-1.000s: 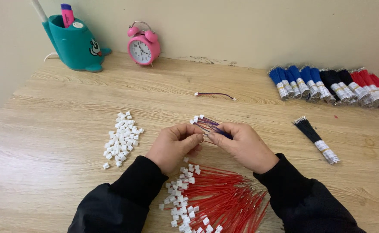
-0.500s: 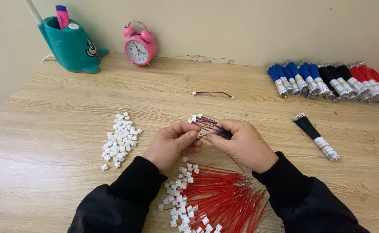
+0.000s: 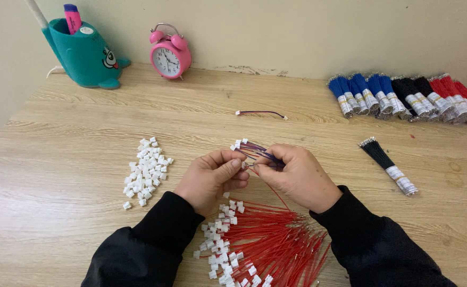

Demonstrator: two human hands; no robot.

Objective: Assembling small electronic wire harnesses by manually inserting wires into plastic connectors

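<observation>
Roughly by size, with every place given from my hands at the middle of the table:

Table: pale wood grain, lying under everything and running back to a cream wall.

Pen holder: teal and whale-shaped, far off to the back left of my hands, against the wall, with a pink marker standing in it.

Alarm clock: pink with twin bells, far behind my hands and a little left, just beside the pen holder.

Wire bundles: blue, black and red, banded in white, in a row at the back right, well apart from my hands.

Red wires: a loose fan with white plugs on the ends, just below my hands, between my black sleeves.

Black bundle: lying aslant, to the right of my hands.

White plugs: a small heap of loose pieces, near my left hand on its left side.

Left hand: thumb and fingers pinched together on the small wires.

Right hand: fingertips closed on the same small wires, touching my left hand.

Small wires: purple, white plugs at the tips, sticking up out of both hands.

Single wire: purple, lying alone behind my hands.
</observation>
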